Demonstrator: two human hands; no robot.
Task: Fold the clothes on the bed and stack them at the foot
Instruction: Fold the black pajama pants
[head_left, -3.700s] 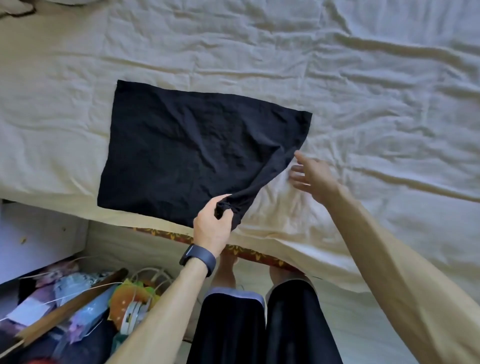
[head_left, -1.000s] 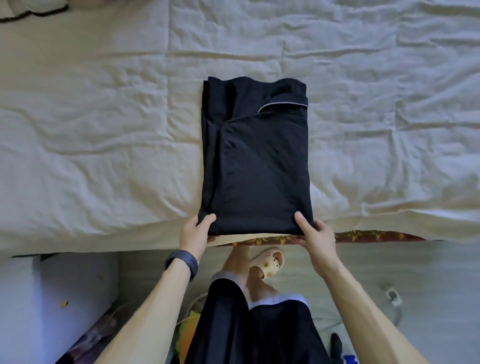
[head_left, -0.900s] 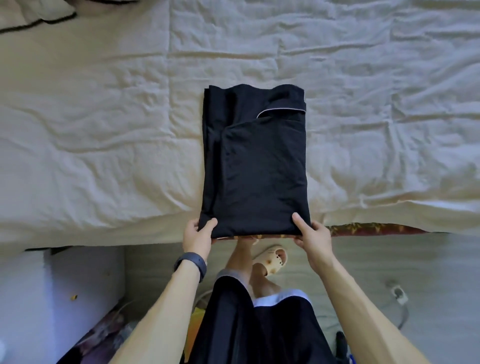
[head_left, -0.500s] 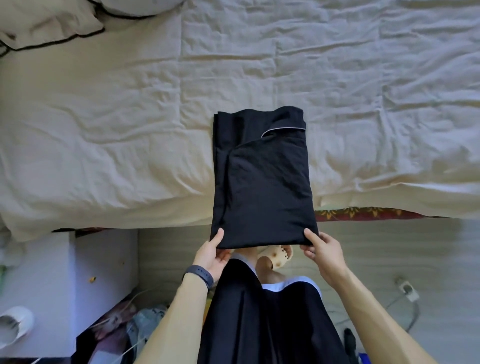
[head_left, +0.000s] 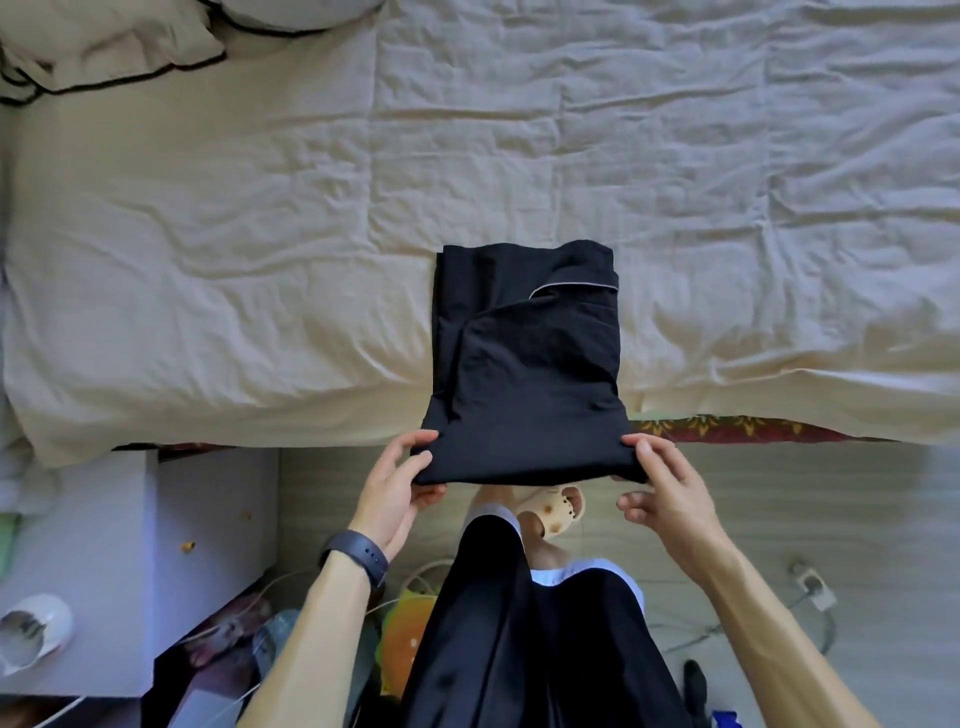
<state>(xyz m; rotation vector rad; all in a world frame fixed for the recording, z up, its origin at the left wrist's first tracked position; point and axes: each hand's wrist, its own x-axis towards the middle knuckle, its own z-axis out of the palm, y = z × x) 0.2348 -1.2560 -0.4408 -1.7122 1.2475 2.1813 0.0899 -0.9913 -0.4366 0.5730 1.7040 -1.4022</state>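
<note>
While the near hem of the folded black garment (head_left: 524, 374) hangs out past the edge of the bed (head_left: 260, 260), it is held at its two near corners. The left corner is pinched by the left hand (head_left: 397, 488), thumb laid on top of the cloth and the other fingers curled beneath it; a dark band (head_left: 358, 553) is worn on that wrist. The right corner is pinched by the right hand (head_left: 662, 488) between the thumb above and the forefinger below, while the remaining fingers are held loosely apart under the hem, clear of the cloth. Below the span between the two sets of fingers, a foot in a pale perforated slipper (head_left: 553, 512) is seen on the floor. Beyond the fingertips, the garment is spread flat on the creased cream sheet, a thin pale piping line (head_left: 571, 286) showing near its far right corner. Far beyond the left fingers, at the upper left corner, a cream pillow with a dark edging (head_left: 104, 47) is seen.
</note>
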